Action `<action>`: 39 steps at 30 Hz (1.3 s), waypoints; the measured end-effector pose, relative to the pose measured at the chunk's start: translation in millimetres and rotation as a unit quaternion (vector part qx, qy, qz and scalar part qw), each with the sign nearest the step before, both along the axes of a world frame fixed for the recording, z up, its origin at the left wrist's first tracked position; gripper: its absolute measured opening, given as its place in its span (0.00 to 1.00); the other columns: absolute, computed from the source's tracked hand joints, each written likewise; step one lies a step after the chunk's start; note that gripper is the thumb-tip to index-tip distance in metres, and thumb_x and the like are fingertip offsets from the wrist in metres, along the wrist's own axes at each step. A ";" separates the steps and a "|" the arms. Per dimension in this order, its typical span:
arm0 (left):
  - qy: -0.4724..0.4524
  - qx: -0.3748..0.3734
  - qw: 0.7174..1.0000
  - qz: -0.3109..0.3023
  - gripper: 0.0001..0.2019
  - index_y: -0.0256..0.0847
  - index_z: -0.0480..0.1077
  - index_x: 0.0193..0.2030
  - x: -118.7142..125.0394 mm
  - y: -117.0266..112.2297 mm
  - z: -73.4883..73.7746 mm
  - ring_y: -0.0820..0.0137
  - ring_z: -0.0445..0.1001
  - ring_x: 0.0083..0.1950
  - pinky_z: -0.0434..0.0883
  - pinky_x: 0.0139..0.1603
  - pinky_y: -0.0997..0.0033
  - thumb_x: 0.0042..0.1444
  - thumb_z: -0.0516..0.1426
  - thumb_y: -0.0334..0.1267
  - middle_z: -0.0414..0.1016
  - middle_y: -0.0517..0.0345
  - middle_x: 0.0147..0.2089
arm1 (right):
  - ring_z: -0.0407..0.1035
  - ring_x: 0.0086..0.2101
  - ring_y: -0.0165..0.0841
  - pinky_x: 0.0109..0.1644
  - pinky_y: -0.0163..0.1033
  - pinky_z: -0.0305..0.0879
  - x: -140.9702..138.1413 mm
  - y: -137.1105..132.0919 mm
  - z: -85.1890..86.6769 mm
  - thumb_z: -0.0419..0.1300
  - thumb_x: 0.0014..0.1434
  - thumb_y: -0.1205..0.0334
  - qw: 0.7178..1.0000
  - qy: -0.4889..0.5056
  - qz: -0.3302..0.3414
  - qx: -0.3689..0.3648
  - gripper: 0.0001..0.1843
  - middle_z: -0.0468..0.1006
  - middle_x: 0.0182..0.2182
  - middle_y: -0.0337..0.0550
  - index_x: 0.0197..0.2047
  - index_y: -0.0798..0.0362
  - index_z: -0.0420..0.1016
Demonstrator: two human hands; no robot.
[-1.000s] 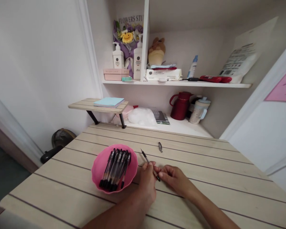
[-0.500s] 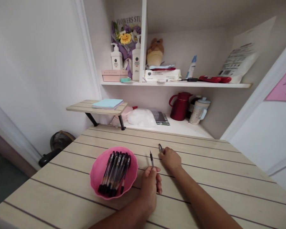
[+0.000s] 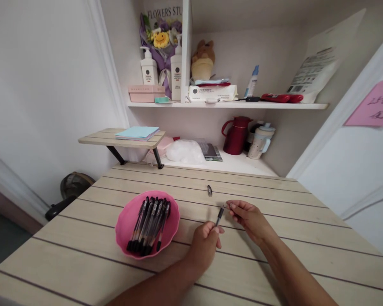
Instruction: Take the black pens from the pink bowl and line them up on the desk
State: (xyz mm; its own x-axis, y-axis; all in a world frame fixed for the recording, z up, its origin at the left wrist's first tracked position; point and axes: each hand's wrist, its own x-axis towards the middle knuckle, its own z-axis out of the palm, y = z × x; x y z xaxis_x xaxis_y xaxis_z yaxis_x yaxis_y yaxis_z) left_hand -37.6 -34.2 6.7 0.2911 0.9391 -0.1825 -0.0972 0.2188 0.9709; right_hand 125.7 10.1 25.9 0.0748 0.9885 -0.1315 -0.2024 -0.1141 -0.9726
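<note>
My left hand [image 3: 207, 242] is closed around the barrel of a gel pen [image 3: 220, 216], its black grip and tip tilted up to the right. The pen has no cap on. At the tip, my right hand [image 3: 250, 219] is pinched, thumb and index finger close together; whatever is between them is too small to make out. A black pen cap [image 3: 210, 191] lies on the table beyond both hands. To the left stands a pink scalloped bowl [image 3: 123, 225] with several capped black pens [image 3: 150, 225] lying side by side in it.
The wooden slatted table [image 3: 92, 238] meets a white shelf unit [image 3: 230, 105] at the back. A small raised stand [image 3: 98, 136] carries blue paper sheets [image 3: 137, 132]. A red jug [image 3: 236, 136] and a pale cup [image 3: 260, 142] stand below the shelf.
My right hand has let go of the pen cap, leaving it on the table, and come back to the pen's tip. The pen in my left hand now leans to the right.
</note>
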 end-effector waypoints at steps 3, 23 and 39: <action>0.037 0.044 0.998 -0.027 0.11 0.37 0.68 0.34 -0.1 -1.1 -1.6 0.79 0.52 0.18 0.50 0.22 0.77 0.51 0.49 0.40 0.60 0.65 0.17 | 0.63 0.23 0.27 0.23 0.33 0.57 0.5 -6.0 11.9 0.67 0.38 0.57 0.998 0.065 -0.008 0.016 0.15 0.75 0.29 0.44 0.31 0.54 0.74; 0.074 0.076 0.994 -0.039 0.11 0.35 0.66 0.35 -1.0 -1.4 1.5 0.78 0.52 0.19 0.52 0.24 0.77 0.53 0.47 0.39 0.60 0.66 0.18 | 0.56 0.20 0.23 0.22 0.31 0.47 -8.2 -13.7 16.7 0.68 0.38 0.56 0.998 0.056 0.042 0.004 0.14 0.68 0.19 0.37 0.27 0.56 0.74; 0.075 0.105 0.991 -0.027 0.11 0.35 0.68 0.35 -1.1 -2.5 3.2 0.77 0.56 0.22 0.54 0.25 0.76 0.53 0.48 0.38 0.61 0.64 0.20 | 0.63 0.28 0.27 0.27 0.32 0.54 -5.7 -18.6 22.0 0.64 0.45 0.53 0.991 0.079 0.104 0.025 0.16 0.74 0.35 0.46 0.36 0.54 0.75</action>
